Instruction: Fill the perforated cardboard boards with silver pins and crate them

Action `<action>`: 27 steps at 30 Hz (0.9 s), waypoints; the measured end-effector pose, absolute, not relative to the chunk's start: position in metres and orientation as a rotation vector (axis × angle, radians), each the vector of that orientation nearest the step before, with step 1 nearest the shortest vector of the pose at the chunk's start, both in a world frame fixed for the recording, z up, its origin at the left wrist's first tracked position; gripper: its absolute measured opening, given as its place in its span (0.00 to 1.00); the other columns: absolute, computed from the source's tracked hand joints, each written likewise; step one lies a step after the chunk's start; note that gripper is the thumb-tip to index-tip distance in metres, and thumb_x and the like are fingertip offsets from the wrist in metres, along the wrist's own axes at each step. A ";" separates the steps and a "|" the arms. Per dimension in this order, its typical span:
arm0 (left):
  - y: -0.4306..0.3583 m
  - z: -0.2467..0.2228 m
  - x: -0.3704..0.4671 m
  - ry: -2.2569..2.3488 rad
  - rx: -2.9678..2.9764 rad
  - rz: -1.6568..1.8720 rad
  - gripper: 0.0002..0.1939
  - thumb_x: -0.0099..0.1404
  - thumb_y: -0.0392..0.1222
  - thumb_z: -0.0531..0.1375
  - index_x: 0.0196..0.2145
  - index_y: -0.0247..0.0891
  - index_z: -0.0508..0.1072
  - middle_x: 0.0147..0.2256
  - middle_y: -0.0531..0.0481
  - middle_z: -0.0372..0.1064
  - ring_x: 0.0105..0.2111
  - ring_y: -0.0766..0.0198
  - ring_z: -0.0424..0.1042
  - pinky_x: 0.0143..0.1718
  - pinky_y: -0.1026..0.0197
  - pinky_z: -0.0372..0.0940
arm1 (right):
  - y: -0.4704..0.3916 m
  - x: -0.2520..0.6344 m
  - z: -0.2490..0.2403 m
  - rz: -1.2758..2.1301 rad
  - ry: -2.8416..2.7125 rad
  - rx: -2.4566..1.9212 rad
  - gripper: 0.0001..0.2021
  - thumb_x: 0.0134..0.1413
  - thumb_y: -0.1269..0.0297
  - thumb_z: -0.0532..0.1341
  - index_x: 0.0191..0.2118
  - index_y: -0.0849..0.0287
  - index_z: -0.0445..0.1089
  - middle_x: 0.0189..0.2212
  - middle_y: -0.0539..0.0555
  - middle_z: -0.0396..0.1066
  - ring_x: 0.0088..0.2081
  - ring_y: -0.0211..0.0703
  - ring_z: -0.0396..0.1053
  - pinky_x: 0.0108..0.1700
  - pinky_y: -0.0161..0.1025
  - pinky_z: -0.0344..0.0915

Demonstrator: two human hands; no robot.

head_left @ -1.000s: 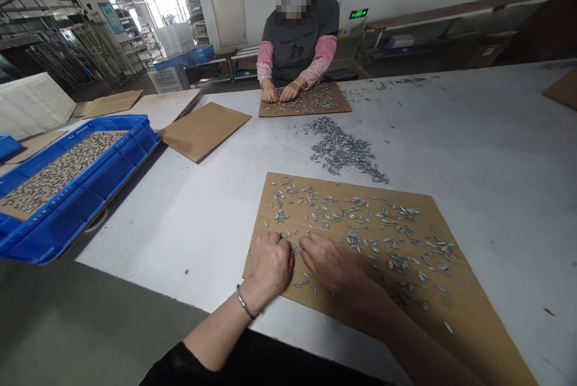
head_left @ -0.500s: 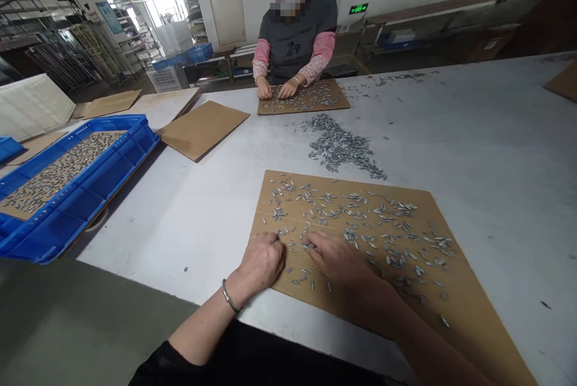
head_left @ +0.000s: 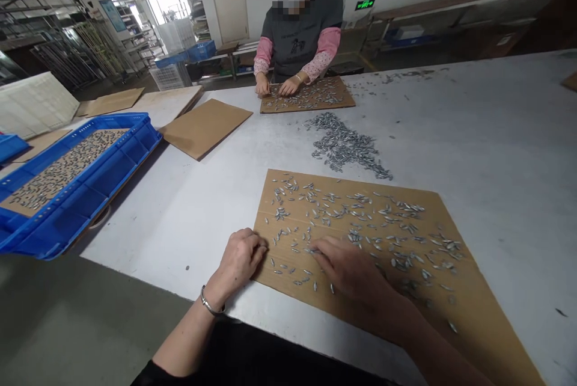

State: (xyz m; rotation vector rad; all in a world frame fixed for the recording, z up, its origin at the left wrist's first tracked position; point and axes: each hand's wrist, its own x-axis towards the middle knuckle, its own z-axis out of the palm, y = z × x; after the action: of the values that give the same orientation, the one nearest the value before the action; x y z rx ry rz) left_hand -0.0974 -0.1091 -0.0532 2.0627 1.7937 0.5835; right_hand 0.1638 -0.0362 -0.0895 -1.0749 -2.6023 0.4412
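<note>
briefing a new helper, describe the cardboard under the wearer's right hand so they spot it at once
On the white table, find the grey pile. The cardboard lies on its near side, under the wearer's right hand. It is the nearest sheet strewn with silvery pieces; the flat sheet left of the pile is bare.

Your left hand (head_left: pixel 241 255) has slid off to the near left edge of the cardboard sheet (head_left: pixel 471 302), leaving a wide gap to your right hand (head_left: pixel 340 263), which it nearly met a second ago. A few metal pieces (head_left: pixel 278 272) it covered now show. Across the desk (head_left: pixel 171 217), your co-worker's right hand (head_left: pixel 262 84) sits farther from their left (head_left: pixel 289 85).
</note>
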 end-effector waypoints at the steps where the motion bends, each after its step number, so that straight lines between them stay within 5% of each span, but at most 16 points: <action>1: -0.109 -0.054 -0.099 1.817 2.048 0.594 0.09 0.73 0.35 0.57 0.39 0.39 0.77 0.37 0.48 0.73 0.37 0.59 0.71 0.44 0.56 0.66 | -0.040 0.161 -0.088 0.457 -2.637 -1.053 0.15 0.68 0.71 0.50 0.38 0.55 0.73 0.36 0.54 0.77 0.37 0.43 0.72 0.40 0.38 0.61; 17: -0.081 -0.067 -0.065 2.134 1.915 0.358 0.08 0.70 0.40 0.60 0.35 0.37 0.78 0.37 0.43 0.76 0.39 0.54 0.74 0.44 0.55 0.67 | -0.058 0.109 -0.091 0.289 -2.803 -0.968 0.11 0.64 0.73 0.57 0.31 0.55 0.70 0.33 0.52 0.75 0.37 0.44 0.72 0.40 0.40 0.61; 27: -0.080 -0.058 -0.080 1.983 1.964 0.247 0.10 0.64 0.31 0.57 0.33 0.37 0.78 0.35 0.45 0.76 0.35 0.58 0.74 0.40 0.59 0.65 | -0.061 0.100 -0.098 0.074 -2.746 -0.889 0.13 0.66 0.76 0.55 0.32 0.55 0.70 0.31 0.53 0.73 0.35 0.46 0.68 0.40 0.43 0.59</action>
State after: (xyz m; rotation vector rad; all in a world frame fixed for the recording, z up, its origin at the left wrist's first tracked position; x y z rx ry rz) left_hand -0.0801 -0.0803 -0.0579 1.9645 1.9829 0.2469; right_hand 0.1004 -0.0608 -0.0981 -0.8892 -2.7460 0.0743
